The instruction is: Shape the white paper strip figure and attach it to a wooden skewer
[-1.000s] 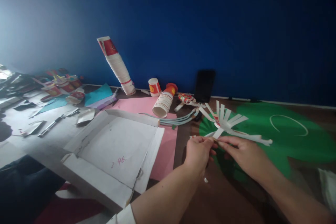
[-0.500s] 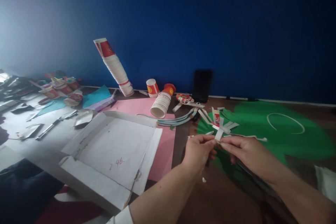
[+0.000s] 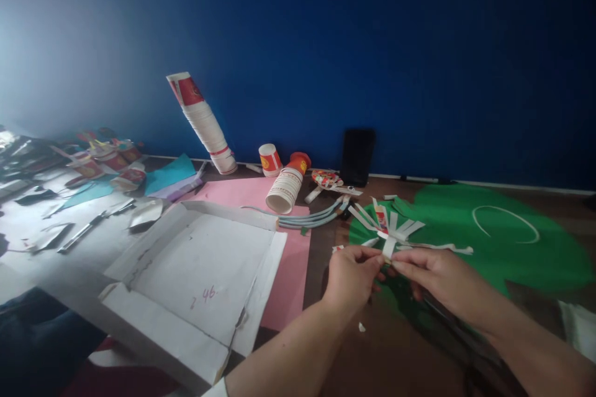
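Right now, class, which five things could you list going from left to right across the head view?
Red cups, tall leaning cup stack, single cup, left hand, right hand.

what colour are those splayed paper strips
The strips are mostly white, with some red, clearest in the head view.

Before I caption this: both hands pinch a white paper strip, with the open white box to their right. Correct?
Wrong side: the head view shows the white box to the left of the left hand and right hand, which do pinch the strip.
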Demonstrator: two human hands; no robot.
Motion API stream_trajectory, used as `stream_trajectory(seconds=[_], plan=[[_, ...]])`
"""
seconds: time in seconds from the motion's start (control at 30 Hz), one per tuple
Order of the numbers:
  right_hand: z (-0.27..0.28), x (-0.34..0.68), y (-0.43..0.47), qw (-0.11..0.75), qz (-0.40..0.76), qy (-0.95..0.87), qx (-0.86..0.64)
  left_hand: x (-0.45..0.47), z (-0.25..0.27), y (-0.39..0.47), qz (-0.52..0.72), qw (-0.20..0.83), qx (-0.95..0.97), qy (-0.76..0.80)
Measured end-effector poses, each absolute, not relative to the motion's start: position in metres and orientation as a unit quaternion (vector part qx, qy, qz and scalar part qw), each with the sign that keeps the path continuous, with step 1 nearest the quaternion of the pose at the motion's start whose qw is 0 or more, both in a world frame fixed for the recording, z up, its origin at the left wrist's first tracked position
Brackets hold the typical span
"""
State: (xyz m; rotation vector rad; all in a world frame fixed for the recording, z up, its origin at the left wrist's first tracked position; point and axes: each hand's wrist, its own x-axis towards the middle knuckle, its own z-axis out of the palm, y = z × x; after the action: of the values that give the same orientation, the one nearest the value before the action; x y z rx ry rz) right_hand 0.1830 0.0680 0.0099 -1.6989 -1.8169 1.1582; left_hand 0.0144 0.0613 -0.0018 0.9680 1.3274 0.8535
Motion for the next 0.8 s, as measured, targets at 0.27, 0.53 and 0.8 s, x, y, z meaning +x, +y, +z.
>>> stream_trajectory(seconds=[0.27,0.53,0.8], plan=[[0.01,0.186,0.069,0.244,0.448,-0.641,-0.573,0.002,-0.011,0.06,0.375,0.178,0.789,0.453],[0.022,0.178,0.066,0.233,0.446,-0.629,-0.593,0.001,-0.008,0.064,0.289,0.113,0.849,0.428],[0.01,0.183,0.064,0.197,0.465,-0.634,-0.586,-0.004,0.001,0.068,0.226,0.067,0.892,0.387]])
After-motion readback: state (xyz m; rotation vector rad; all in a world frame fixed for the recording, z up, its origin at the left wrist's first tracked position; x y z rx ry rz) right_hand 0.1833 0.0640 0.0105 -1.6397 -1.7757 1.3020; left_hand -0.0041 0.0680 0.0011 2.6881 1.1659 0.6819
